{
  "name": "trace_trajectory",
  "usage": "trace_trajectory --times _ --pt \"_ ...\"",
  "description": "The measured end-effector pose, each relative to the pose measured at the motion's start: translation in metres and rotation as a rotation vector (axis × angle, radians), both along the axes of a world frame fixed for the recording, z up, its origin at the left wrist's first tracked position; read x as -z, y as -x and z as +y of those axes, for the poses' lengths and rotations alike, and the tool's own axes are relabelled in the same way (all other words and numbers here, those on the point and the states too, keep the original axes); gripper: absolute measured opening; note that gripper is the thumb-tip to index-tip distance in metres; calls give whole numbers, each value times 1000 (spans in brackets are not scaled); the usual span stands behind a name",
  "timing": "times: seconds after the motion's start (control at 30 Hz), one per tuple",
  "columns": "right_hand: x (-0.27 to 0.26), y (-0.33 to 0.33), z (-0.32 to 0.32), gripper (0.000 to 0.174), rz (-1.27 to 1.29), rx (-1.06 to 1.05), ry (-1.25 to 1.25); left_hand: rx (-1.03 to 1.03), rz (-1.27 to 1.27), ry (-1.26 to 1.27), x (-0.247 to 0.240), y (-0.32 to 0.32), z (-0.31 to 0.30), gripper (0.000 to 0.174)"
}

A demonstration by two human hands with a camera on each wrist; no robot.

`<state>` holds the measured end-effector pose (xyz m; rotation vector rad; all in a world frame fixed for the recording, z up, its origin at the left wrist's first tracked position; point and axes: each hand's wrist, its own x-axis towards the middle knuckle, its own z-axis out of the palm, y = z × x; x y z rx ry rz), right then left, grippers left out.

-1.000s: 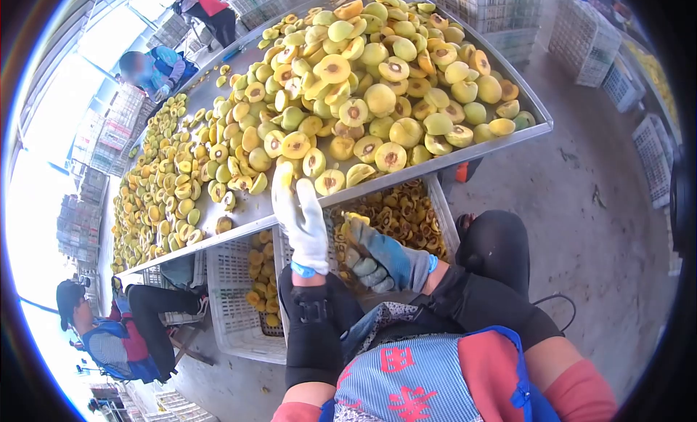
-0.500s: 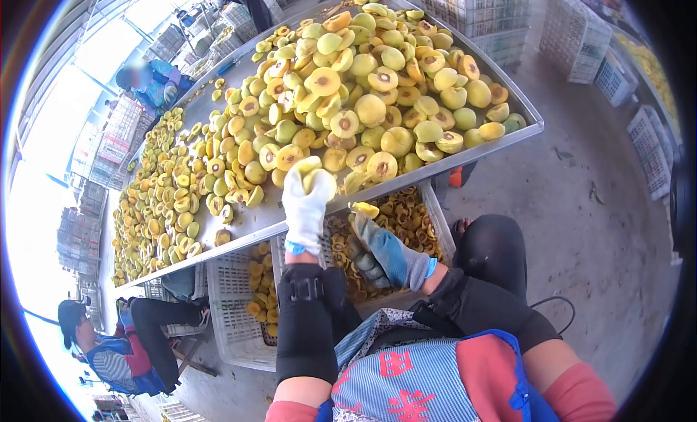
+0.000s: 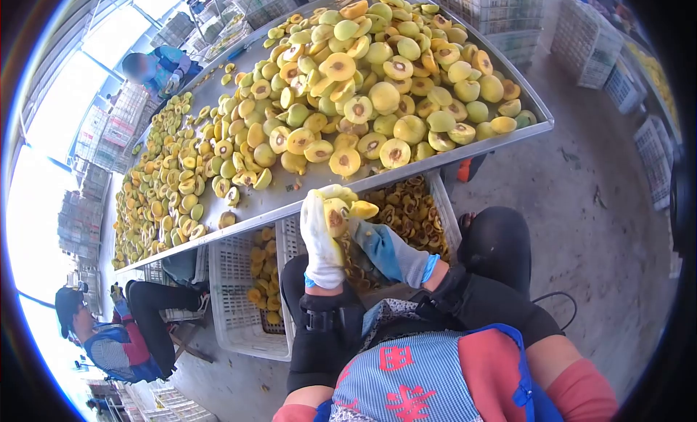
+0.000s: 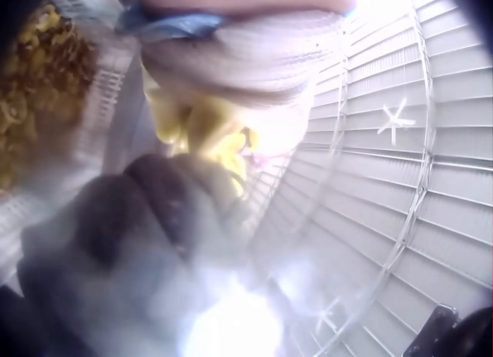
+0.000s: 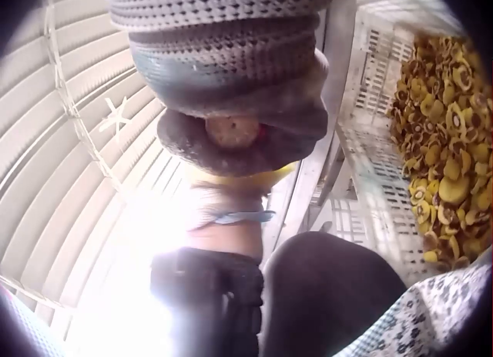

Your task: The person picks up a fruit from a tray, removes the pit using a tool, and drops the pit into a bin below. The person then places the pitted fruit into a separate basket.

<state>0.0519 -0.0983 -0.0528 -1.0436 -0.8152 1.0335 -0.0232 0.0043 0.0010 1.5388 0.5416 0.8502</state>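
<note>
My left hand (image 3: 320, 240), in a white glove, grips halved yellow fruit (image 3: 336, 213) just below the metal table's front edge. Close against it is my right hand (image 3: 392, 253) in a blue-grey glove, with a yellow piece (image 3: 364, 209) at its fingertips. The right wrist view shows the right hand (image 5: 231, 72) curled round an object with a round brown end (image 5: 233, 131); the rest of it is hidden. In the left wrist view, yellow fruit (image 4: 208, 129) lies between the left hand (image 4: 246, 56) and the dark, blurred right hand (image 4: 146, 226).
Halved fruit is heaped on the metal table (image 3: 287, 197). Under its edge stand white crates (image 3: 236, 306) holding fruit pieces. A seated person (image 3: 116, 342) is at the lower left, another (image 3: 156, 70) beyond the table. Stacked crates (image 3: 494, 15) stand behind.
My left hand reached to the table, took hold of fruit halves, and has come back down beside the right hand. The right hand has stayed nearly in place.
</note>
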Motion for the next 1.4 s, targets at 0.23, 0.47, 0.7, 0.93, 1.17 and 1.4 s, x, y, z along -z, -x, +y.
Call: trace_trajectory --times 0.23,0.47,0.7,0.93,1.17,1.4 --pt "6 1 0 47 -151 58 6 -102 -214 379 10 -15 -17 48" --pt "2 -7 -7 44 -255 -12 186 10 -71 362 8 -11 -11 51" --pt "10 -4 -7 41 -194 -33 160 -22 -79 409 10 -9 -13 46" --pt "23 -1 -5 50 -383 26 228 -21 259 354 -6 -12 -9 50" --pt "-17 -26 -16 62 630 -673 519 92 -41 471 11 -7 -1 58" --pt "-24 -20 -18 66 147 -430 624 82 140 368 8 -9 2 53"
